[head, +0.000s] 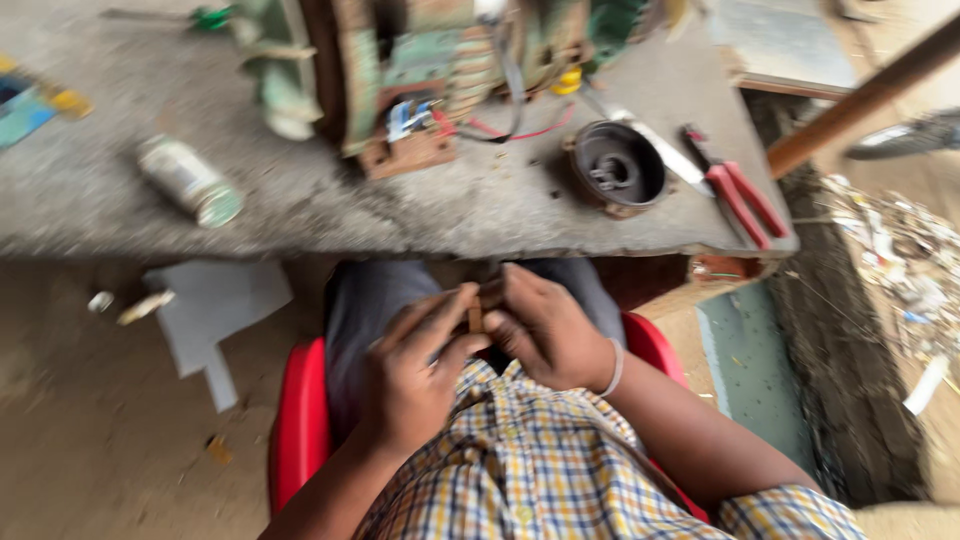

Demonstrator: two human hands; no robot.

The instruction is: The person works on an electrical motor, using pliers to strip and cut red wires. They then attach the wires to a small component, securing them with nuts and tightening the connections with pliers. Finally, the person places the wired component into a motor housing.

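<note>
I see both hands pinching one small brown piece (476, 318): left hand (415, 375) and right hand (545, 335), fingers clamped. On the desk (300, 210), a round cup (617, 167) holds a spindle.

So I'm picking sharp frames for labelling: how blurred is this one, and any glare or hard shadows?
Head view: motion blur smears everything; the small brown piece pinched between the left hand and right hand lacks detail, and the red-handled pliers streak. Light is soft daylight, no glare, no hard shadows.
</note>
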